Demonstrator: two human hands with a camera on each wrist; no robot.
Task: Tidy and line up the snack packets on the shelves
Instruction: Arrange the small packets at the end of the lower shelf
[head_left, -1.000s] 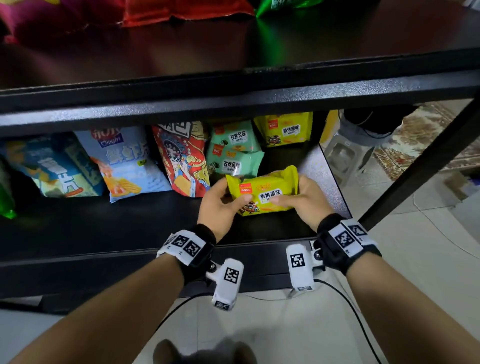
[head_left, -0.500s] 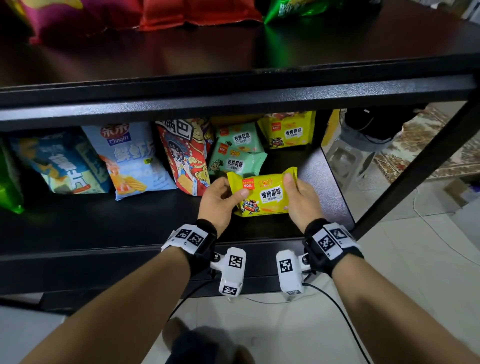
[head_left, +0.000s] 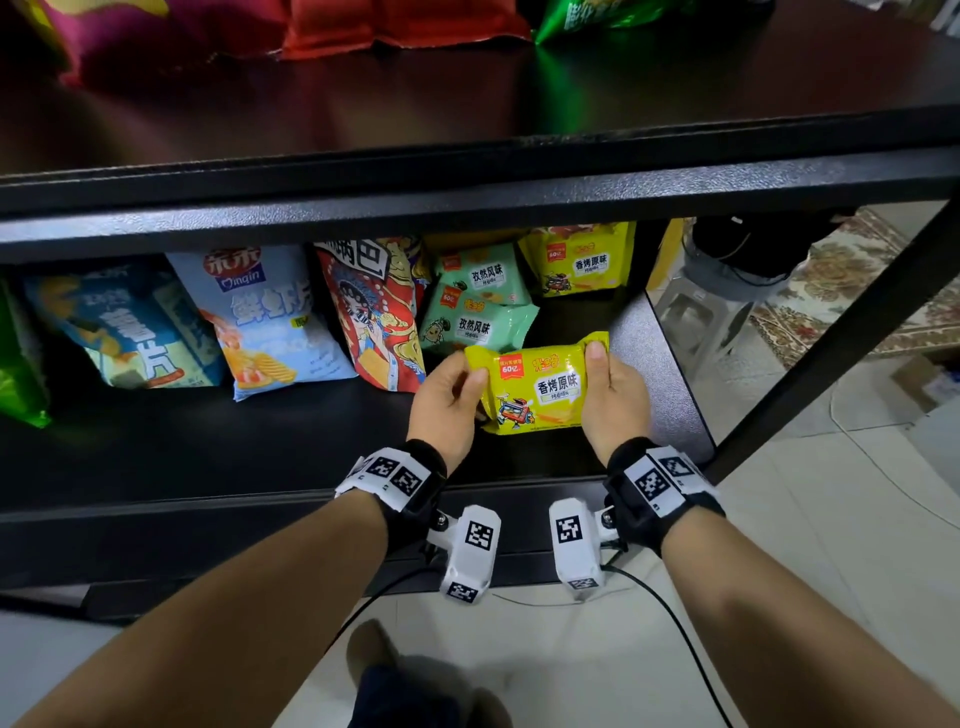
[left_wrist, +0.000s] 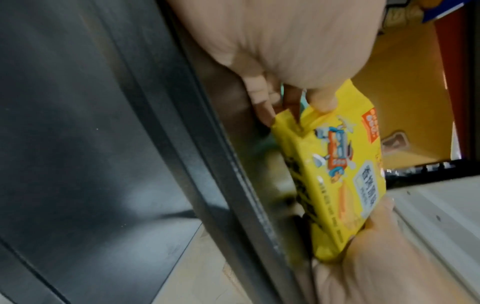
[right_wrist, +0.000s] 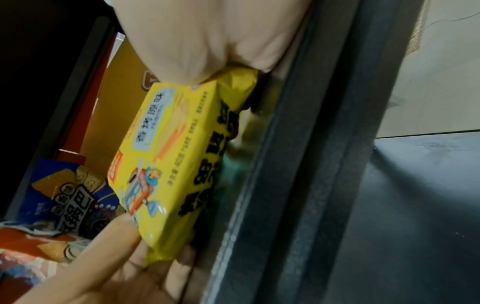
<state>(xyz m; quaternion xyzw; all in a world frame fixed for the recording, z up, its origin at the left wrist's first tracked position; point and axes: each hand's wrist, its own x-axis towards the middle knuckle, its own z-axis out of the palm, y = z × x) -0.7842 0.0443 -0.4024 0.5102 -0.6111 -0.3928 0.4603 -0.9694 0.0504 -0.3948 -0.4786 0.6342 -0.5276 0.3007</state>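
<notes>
Held packet: flat yellow plastic snack packet (head_left: 535, 384), upright and face out, above the right end of the black metal lower shelf (head_left: 208, 452)
Left hand (head_left: 447, 402): pinches the packet's left edge, thumb on front
Right hand (head_left: 615, 402): pinches its right edge, thumb at top corner
Behind: two mint-green packets (head_left: 478, 306) stacked; second yellow packet (head_left: 579, 262) at the back

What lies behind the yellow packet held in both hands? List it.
Behind the yellow packet, gripped by left hand and right hand: two green packets, another yellow one further back. The shelf beneath it is hidden.
</notes>
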